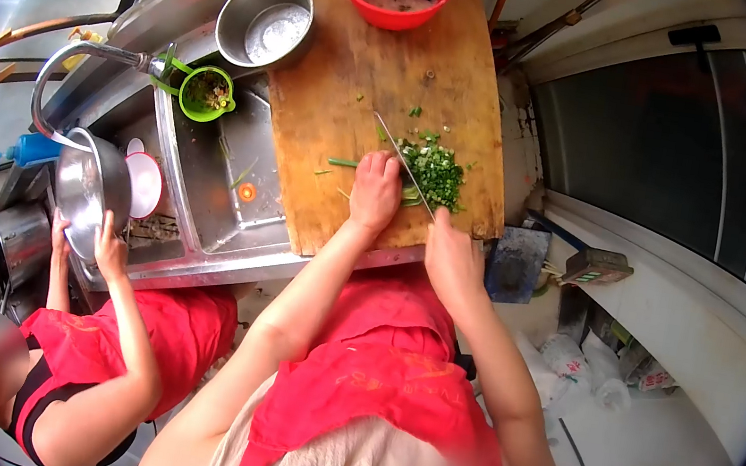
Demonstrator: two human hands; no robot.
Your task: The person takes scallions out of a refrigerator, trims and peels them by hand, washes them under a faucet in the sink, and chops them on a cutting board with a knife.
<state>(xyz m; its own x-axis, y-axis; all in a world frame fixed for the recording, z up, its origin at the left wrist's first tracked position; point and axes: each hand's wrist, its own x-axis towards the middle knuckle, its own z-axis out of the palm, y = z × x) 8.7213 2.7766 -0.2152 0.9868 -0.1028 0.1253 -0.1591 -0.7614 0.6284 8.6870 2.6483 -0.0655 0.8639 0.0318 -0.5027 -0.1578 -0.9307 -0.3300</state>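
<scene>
On the wooden cutting board (330, 98), my right hand (453, 259) is closed around the handle of a kitchen knife (402, 163). The blade points up and left, its edge beside my left hand (376, 193). My left fingers are curled and pressed down on scallion stalks (342, 163), whose ends stick out to the left. Just right of the blade lies a heap of chopped scallions (437, 173), with a few bits scattered farther up the board. The knife handle is mostly hidden in my fist.
A red bowl (394, 12) with chopsticks and a metal pot (269, 23) stand beyond. A green strainer (206, 95) hangs over the sink (241, 224). At left, a co-worker in a red apron (169, 328) holds a metal basin (88, 193) under the faucet (98, 51).
</scene>
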